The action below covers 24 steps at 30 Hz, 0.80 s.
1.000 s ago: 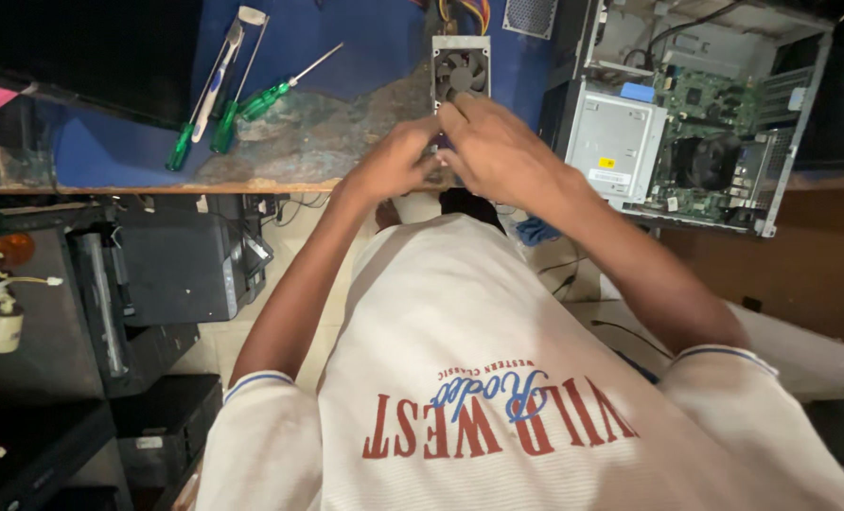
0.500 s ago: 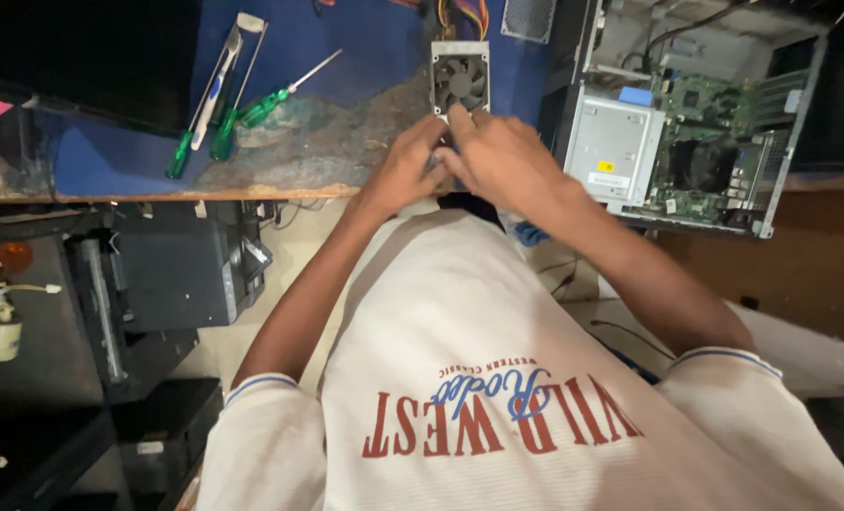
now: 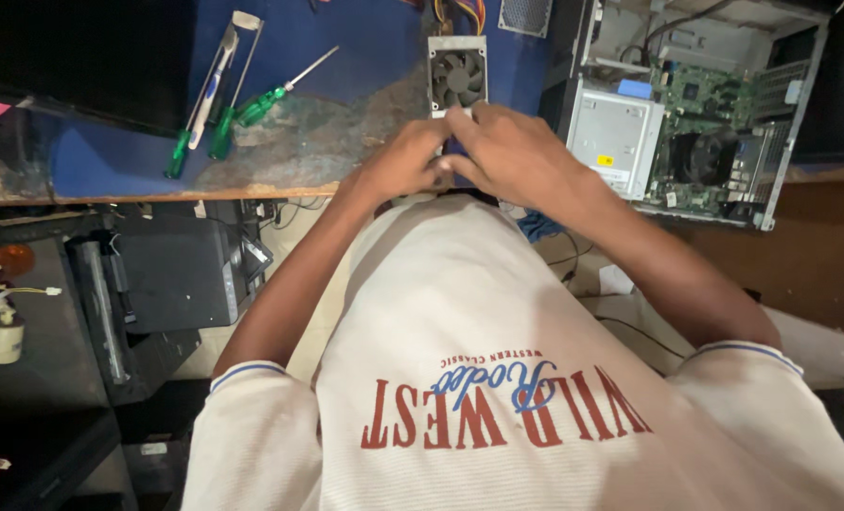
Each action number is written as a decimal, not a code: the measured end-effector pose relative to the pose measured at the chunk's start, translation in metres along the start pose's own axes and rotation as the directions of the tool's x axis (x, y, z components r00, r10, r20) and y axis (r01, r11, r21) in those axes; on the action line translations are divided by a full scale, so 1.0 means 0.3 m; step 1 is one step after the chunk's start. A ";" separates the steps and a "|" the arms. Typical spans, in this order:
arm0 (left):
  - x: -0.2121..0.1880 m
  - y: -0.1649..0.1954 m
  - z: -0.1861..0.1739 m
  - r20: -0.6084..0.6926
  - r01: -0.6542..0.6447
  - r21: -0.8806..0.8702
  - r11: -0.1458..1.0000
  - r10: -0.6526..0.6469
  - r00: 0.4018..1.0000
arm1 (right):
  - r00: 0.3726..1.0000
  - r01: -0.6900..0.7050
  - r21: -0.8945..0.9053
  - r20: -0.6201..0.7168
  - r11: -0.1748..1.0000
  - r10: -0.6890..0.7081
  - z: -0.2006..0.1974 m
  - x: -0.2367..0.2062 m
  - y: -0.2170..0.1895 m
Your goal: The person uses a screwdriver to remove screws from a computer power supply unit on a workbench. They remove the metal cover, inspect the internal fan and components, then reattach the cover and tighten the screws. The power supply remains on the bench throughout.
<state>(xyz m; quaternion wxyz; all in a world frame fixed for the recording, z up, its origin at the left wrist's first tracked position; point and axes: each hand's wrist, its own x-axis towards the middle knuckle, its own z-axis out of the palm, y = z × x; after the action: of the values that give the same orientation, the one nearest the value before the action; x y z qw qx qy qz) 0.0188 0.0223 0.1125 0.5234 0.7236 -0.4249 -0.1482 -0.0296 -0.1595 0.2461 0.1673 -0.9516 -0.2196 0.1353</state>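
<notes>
- Both hands are meeting at the near end of a grey metal power-supply box with a round black fan (image 3: 457, 78), which is lying on the worn blue tabletop (image 3: 365, 57) straight ahead of me.
- I am curling my left hand (image 3: 405, 163) in from the left, fingers bent around something small and dark at the box's near edge (I cannot tell what it is, since my fingers are covering it).
- I am laying my right hand (image 3: 517, 156) over from the right, fingertips pressing on the box's near edge, just touching the left hand; whether it is pinching anything I cannot tell.
- A bundle of coloured wires (image 3: 466, 13) is leaving the far end of the box.
- Two green-handled screwdrivers (image 3: 242, 109) are lying to the left of the box, well apart from my hands, beside a blue-and-white toothbrush (image 3: 216, 71).
- An open grey desktop computer case with a green circuit board (image 3: 696, 109) is lying on its side just to the right of my right hand.
- A black boxy machine (image 3: 181, 274) is sitting below the table edge on the left.
</notes>
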 end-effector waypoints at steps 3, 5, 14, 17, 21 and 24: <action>-0.013 0.011 0.008 -0.082 -0.057 -0.034 0.998 0.054 0.995 | 0.993 -0.116 -0.097 -0.042 0.988 0.113 0.050 0.001 -0.018; -0.025 0.017 0.000 -0.103 -0.076 -0.029 0.997 0.072 0.992 | 0.993 -0.079 -0.088 -0.093 0.993 0.070 0.075 0.012 -0.013; -0.011 0.021 0.001 -0.090 -0.055 -0.005 0.998 0.054 0.994 | 0.995 0.032 -0.036 -0.095 0.999 -0.035 0.052 -0.009 0.002; -0.019 -0.003 0.010 -0.053 -0.040 -0.014 0.999 0.039 0.998 | 0.988 0.125 -0.028 -0.090 0.992 -0.127 0.035 -0.008 -0.015; -0.030 -0.053 0.023 0.042 -0.030 -0.035 0.999 0.031 0.999 | 0.979 0.172 -0.046 -0.099 0.984 -0.176 0.028 -0.008 -0.028; -0.033 -0.071 0.039 0.016 0.021 0.022 1.000 -0.021 1.000 | 0.986 0.127 -0.119 -0.092 0.985 -0.139 0.039 -0.020 -0.024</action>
<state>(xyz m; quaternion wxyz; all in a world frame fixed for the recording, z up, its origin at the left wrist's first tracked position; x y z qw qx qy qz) 0.0149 0.0245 0.0865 0.5103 0.7326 -0.4230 -0.1548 -0.0413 -0.1530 0.2394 0.1329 -0.9483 -0.2813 0.0632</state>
